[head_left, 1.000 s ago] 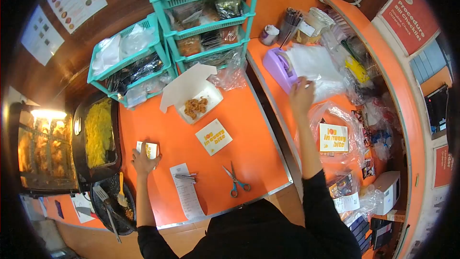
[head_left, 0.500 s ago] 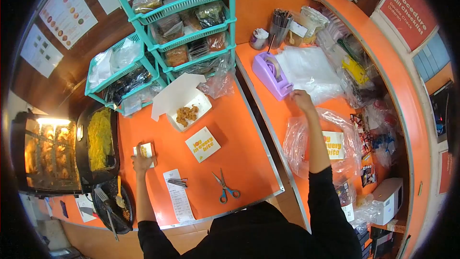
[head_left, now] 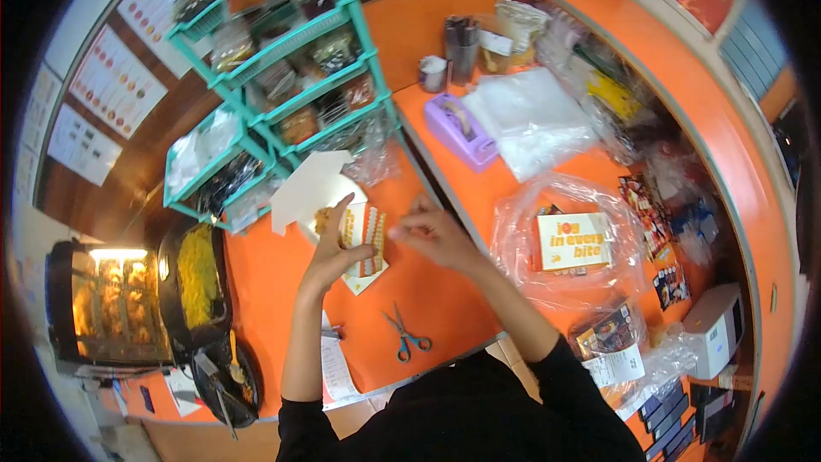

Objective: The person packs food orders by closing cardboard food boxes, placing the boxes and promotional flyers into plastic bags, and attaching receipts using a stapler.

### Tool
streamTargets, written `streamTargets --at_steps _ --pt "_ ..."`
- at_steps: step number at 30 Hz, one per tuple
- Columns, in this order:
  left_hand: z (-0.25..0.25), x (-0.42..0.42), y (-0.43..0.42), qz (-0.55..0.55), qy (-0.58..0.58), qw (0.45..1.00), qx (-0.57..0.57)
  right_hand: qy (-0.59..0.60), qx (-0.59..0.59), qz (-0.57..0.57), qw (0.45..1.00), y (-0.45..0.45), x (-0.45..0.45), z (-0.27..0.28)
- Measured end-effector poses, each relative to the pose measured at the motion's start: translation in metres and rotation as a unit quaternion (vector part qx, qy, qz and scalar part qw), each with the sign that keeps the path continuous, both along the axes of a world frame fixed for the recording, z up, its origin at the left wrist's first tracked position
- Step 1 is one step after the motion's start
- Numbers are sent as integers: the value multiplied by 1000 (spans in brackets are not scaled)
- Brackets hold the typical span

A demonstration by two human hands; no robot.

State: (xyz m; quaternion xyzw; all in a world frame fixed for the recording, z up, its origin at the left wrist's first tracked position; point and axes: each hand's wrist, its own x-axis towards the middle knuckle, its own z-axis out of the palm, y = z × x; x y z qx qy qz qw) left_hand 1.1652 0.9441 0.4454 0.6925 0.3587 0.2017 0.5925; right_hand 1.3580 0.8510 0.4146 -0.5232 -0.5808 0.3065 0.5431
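My left hand (head_left: 332, 258) grips a small white box with orange and yellow print (head_left: 363, 235), held above the orange counter. Just right of that box is my right hand (head_left: 440, 238), its fingers partly curled and blurred; whether they hold anything is too unclear to tell. Behind my left hand stands an open white box (head_left: 306, 192) with fried pieces, partly hidden. A flat printed box (head_left: 368, 281) shows from beneath the held one. Scissors (head_left: 405, 334) lie nearer the counter's front edge, and a receipt (head_left: 337, 370) lies to their left.
A purple tape dispenser (head_left: 460, 132) and clear bags (head_left: 532, 120) are on the right counter. A printed box (head_left: 573, 241) sits there in clear plastic. Teal racks (head_left: 295, 51) stand at the back. At the left are a yellow-food tray (head_left: 198, 278) and a black pan (head_left: 224, 381).
My left hand has lifted the small box and brought it right, over the flat box. My right hand has left the tape dispenser and come beside it. The view has shifted.
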Motion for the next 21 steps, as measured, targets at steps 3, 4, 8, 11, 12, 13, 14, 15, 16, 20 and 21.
streamTargets --at_steps 3,4,8,11,12,13,14,15,16,20,21 --pt "20 37 -20 -65 -6 996 -53 -15 59 -88 994 -10 -3 -17" --pt "20 46 -22 -67 2 996 -56 0 89 -134 987 -14 1 -21" --pt "31 77 -43 -130 -7 987 -91 -60 -142 -197 968 -43 26 -39" --pt "27 104 -58 -206 -23 974 -93 249 -16 -187 950 -57 20 -59" --pt "25 114 -62 -225 -42 969 -89 369 10 -119 922 -64 21 -63" --pt "31 124 -68 -233 -44 967 -92 479 38 -47 876 -70 24 -62" --pt "43 134 -75 -255 -42 960 -105 460 25 -63 885 -87 30 -40" --pt "50 144 -81 -275 -39 953 -118 459 23 -68 886 -99 36 -37" --pt "41 158 -84 -303 -71 947 -82 457 28 -140 878 -110 43 -35" --pt "1 223 -117 -327 -7 922 206 373 7 -303 877 -200 117 -34" --pt "0 237 -133 -323 64 917 227 415 19 -320 851 -217 135 -27"
